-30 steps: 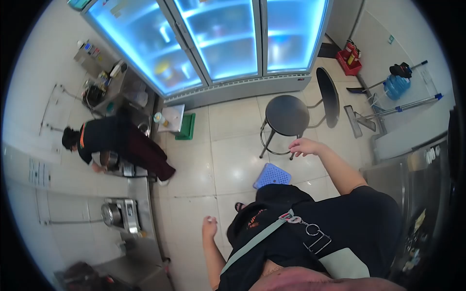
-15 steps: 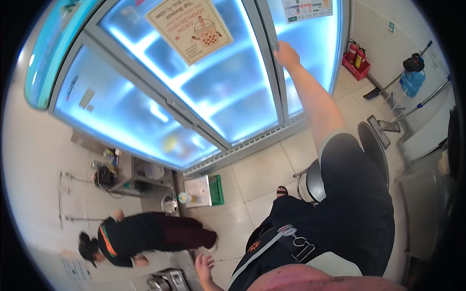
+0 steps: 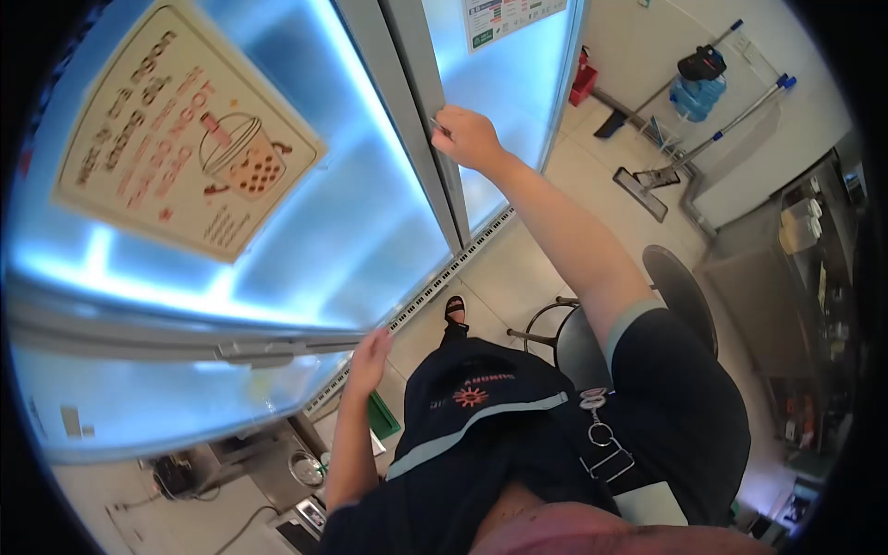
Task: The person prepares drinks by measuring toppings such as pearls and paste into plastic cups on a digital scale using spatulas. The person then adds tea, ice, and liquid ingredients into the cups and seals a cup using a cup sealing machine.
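Observation:
My right hand (image 3: 467, 137) is closed around the handle of a glass fridge door (image 3: 499, 97). The door appears closed against its grey frame, with frosted glass lit blue-white from inside. My right arm stretches forward and up to it. Lower on the left, my left hand (image 3: 370, 361) is raised in front of the fridge's lower edge, slightly blurred. Its fingers look loosely extended, holding nothing. A poster with a bubble tea cup (image 3: 190, 139) is stuck on the middle glass door (image 3: 361, 231).
A black round stool (image 3: 587, 342) stands beside my right side. Along the wall are a floor squeegee (image 3: 643, 190), a blue water bottle (image 3: 696, 97) and a red box (image 3: 583, 85). A green tray (image 3: 381, 416) and a metal bowl (image 3: 305, 467) are at lower left.
My view has turned and come closer to the fridge. My left hand has risen towards the fridge. My right hand stays on the handle. The co-worker has left the view.

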Motion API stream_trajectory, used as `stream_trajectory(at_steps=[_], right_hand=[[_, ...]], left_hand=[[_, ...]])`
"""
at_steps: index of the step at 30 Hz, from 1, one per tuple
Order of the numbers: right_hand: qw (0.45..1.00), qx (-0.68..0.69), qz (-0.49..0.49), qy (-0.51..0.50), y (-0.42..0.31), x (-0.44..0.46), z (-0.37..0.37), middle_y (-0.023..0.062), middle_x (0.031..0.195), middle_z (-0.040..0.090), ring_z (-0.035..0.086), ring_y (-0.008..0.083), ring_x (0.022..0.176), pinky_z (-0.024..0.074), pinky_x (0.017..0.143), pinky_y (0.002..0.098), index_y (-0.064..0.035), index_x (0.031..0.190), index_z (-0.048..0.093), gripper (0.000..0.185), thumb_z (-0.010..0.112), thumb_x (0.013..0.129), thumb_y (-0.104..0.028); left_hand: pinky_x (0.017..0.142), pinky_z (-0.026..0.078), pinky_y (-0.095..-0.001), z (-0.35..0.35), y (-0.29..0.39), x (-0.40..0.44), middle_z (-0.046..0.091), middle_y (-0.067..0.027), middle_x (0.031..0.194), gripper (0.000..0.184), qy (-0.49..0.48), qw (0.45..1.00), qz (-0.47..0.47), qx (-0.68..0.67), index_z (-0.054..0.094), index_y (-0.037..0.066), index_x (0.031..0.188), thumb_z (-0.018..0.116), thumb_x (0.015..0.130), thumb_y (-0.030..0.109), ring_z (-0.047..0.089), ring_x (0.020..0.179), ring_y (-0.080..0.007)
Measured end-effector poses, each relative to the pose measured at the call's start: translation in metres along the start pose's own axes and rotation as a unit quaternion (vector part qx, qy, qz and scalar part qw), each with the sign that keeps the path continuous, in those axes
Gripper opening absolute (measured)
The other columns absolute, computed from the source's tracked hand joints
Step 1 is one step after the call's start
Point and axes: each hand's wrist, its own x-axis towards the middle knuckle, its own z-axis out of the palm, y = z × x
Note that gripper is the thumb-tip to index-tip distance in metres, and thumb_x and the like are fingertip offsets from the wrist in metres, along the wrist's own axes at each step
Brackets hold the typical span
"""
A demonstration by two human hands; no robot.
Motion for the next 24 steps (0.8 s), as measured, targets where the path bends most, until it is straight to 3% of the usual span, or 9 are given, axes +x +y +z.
stream_trajectory(at_steps=[6,10,13,16,17,18,20,21,24], right_hand=[[0.999,-0.03,-0.025,-0.034,-0.002,-0.037,-0.058,0.0108,0.07,0.05,0.053,0.0307,0.061,0.0425,0.054,0.0387,-0.0047,0.074,0.052,0.015,0.066,0.075,-0.009],[0.994,-0.095,0.052,0.014,-0.005,-0.127,-0.103,0.0078,0.077,0.054,0.056,0.0236,0.067,0.0436,0.058,0.0362,-0.0066,0.085,0.057,0.016,0.071,0.077,-0.009],[0.915,0.005,0.312,0.257,-0.012,-0.225,-0.071,0.0064,0.095,0.058,0.056,0.0148,0.086,0.0452,0.069,0.0344,-0.0059,0.108,0.057,0.026,0.067,0.087,-0.018],[0.603,0.271,0.698,0.274,-0.007,-0.331,-0.017,0.0067,0.111,0.057,0.052,0.0154,0.104,0.0451,0.082,0.0357,-0.0034,0.128,0.047,0.039,0.057,0.096,-0.021],[0.449,0.348,0.778,0.268,-0.006,-0.351,-0.004,0.0067,0.116,0.056,0.051,0.0155,0.11,0.0451,0.086,0.0361,-0.0025,0.135,0.043,0.043,0.054,0.098,-0.023],[0.426,0.493,0.724,0.227,-0.013,-0.341,-0.004,0.0074,0.118,0.059,0.055,0.0161,0.111,0.0457,0.092,0.0341,-0.0011,0.134,0.046,0.045,0.055,0.099,-0.028],[0.559,0.486,0.668,0.069,-0.001,-0.265,0.01,0.0094,0.118,0.063,0.059,0.0177,0.11,0.0472,0.094,0.0336,0.0009,0.132,0.051,0.045,0.057,0.098,-0.027],[0.692,0.321,0.645,-0.049,0.03,-0.224,0.036,0.0108,0.116,0.064,0.06,0.0189,0.109,0.0481,0.09,0.0352,0.0015,0.131,0.053,0.042,0.058,0.096,-0.021],[0.818,0.205,0.537,-0.033,0.123,-0.107,0.067,0.0176,0.102,0.069,0.068,0.0268,0.093,0.0516,0.084,0.0347,-0.0041,0.12,0.063,0.041,0.065,0.09,-0.032]], left_hand=[[0.1,0.044,-0.0331,0.051,0.19,0.169,0.06,-0.0118,0.13,0.041,-0.104,0.959,0.264,-0.019,0.05,0.0,0.136,0.05,0.095,-0.002,0.058,0.117,-0.0186],[0.097,0.046,-0.0349,0.081,0.224,0.195,0.061,-0.0103,0.126,0.044,-0.218,0.927,0.288,-0.098,0.052,0.004,0.134,0.053,0.09,-0.002,0.059,0.114,-0.022],[0.1,0.043,-0.0327,0.104,0.224,0.203,0.057,-0.0096,0.134,0.045,-0.289,0.916,0.263,-0.086,0.048,0.001,0.138,0.051,0.093,-0.002,0.055,0.12,-0.0179],[0.108,0.039,-0.0405,0.152,0.242,0.205,0.034,-0.0178,0.154,0.071,-0.303,0.884,0.356,0.022,0.035,0.003,0.148,0.063,0.084,0.003,0.046,0.135,-0.0296],[0.11,0.036,-0.044,0.177,0.25,0.205,0.03,-0.0204,0.156,0.079,-0.293,0.87,0.396,0.017,0.031,0.005,0.151,0.067,0.081,0.006,0.041,0.138,-0.0342],[0.112,0.034,-0.0474,0.203,0.259,0.203,0.025,-0.023,0.158,0.088,-0.279,0.856,0.436,0.012,0.027,0.006,0.153,0.072,0.078,0.01,0.036,0.142,-0.0388],[0.112,0.033,-0.0528,0.248,0.276,0.204,0.02,-0.0306,0.156,0.1,-0.263,0.816,0.515,-0.01,0.024,0.011,0.155,0.08,0.072,0.018,0.028,0.142,-0.0482],[0.11,0.035,-0.0538,0.269,0.284,0.202,0.018,-0.0317,0.156,0.101,-0.253,0.811,0.527,-0.015,0.024,0.012,0.155,0.08,0.072,0.017,0.029,0.141,-0.0501],[0.107,0.035,-0.0577,0.3,0.309,0.212,0.014,-0.0325,0.156,0.096,-0.27,0.799,0.535,-0.049,0.025,0.014,0.155,0.076,0.074,0.015,0.031,0.138,-0.0533]])
